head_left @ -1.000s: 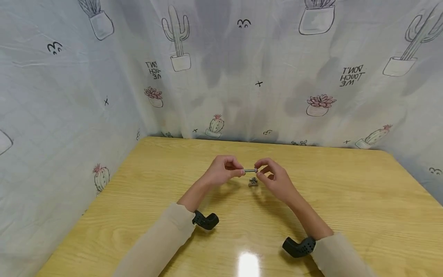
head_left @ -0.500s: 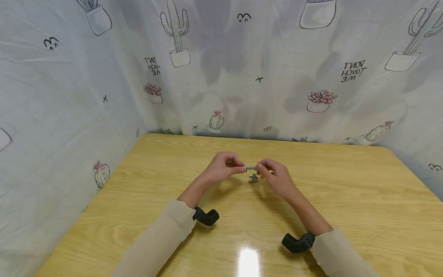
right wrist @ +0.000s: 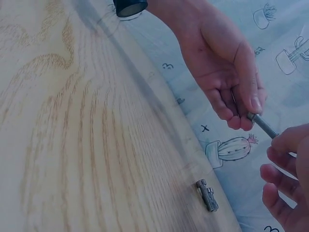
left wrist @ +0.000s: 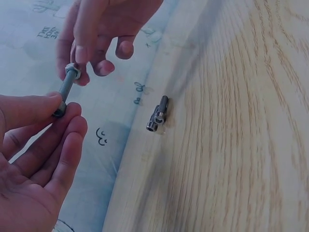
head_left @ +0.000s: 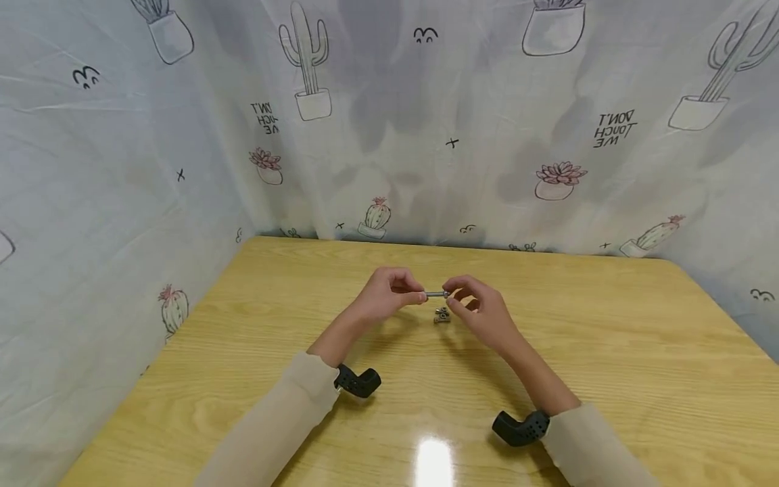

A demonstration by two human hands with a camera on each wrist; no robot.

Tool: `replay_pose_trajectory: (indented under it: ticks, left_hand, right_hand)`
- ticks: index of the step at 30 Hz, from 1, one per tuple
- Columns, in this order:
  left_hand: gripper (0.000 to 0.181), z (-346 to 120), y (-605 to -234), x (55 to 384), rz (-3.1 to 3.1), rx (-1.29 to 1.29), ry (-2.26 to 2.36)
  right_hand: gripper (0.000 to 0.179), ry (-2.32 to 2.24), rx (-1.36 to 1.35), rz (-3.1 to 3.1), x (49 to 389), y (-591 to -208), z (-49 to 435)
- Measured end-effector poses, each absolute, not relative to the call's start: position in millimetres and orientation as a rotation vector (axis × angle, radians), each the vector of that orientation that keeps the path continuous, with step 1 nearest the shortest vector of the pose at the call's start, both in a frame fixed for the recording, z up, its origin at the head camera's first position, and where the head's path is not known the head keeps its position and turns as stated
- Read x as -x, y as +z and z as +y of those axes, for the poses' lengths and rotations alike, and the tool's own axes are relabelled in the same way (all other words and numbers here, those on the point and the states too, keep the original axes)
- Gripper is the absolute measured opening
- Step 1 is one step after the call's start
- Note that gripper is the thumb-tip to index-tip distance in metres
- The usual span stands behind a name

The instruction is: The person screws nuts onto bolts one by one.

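A slim grey threaded bolt [left wrist: 67, 89], a silvery hex nut [left wrist: 73, 71] near its tip, spans mid-frame between both hands. The left hand [head_left: 388, 297] pinches its head; the right hand [head_left: 483, 312] grasps the nut, plain in the left wrist view (fingers hide it in the right wrist's).

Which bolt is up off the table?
The bolt whose head the left hand pinches, with a nut toward its other end; the other bolts lie clustered on the table.

Cactus-print backdrop [head_left: 414, 135], probably cloth; wooden table [head_left: 426, 379].
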State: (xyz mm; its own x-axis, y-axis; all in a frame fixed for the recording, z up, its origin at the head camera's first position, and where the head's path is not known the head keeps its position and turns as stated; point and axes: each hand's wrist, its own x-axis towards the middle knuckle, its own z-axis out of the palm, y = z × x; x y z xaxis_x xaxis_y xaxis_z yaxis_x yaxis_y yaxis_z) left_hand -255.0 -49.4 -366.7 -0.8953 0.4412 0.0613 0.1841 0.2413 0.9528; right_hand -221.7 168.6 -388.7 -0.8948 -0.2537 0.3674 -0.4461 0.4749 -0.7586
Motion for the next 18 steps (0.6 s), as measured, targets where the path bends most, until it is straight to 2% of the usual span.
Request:
replay_pose_trajectory:
  ticks: [10, 15, 18]
  left_hand:
    - [0.005, -49.9, -369.0, 255.4, 2.297, -0.648, 1.705]
    - [0.005, -49.4, -370.0, 255.2, 2.309, -0.654, 1.688]
    - [0.004, -48.6, -370.8, 255.1, 2.331, -0.638, 1.675]
  right_hand:
    - [0.026, 1.478, -0.516, -2.533, 223.5, -389.8, 167.1]
    - [0.041, 1.479, -0.467, -2.541, 222.6, -388.0, 165.8]
    - [0.042, 1.5, -0.42, -2.545, 222.0, -387.5, 167.0]
